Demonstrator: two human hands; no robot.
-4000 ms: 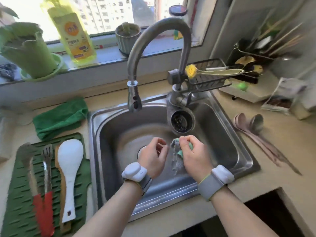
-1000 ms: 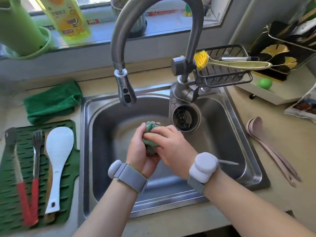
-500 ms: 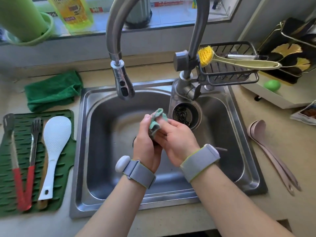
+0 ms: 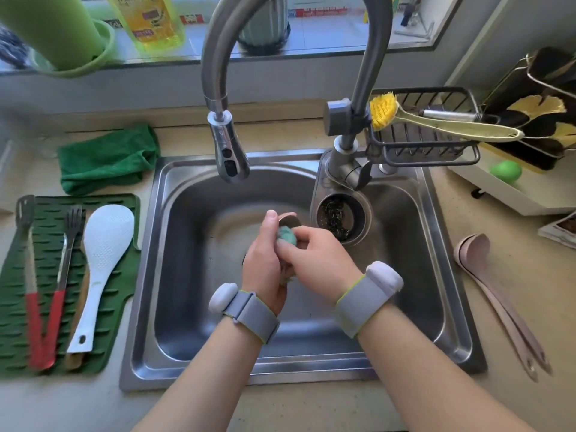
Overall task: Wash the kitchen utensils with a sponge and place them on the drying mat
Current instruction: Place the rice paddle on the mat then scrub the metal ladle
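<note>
**Scrubbing a spoon over the sink**

While your left hand (image 4: 265,269) grips the spoon (image 4: 288,220) above the sink (image 4: 405,275) middle, your right hand (image 4: 318,260) fingers now pinch the sponge (image 4: 287,239) lower on its bowl than a moment ago; washing continues, and the drying mat (image 4: 18,322) at the counter's left edge waits.

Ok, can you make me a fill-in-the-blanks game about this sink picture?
1. The white rice paddle lies on the ____ drying mat.
2. The right hand rubs a spoon with a ____.
3. Both hands work over the ____.
4. The brush in the rack has ____ bristles.

Missing words: green; sponge; sink; yellow
</note>
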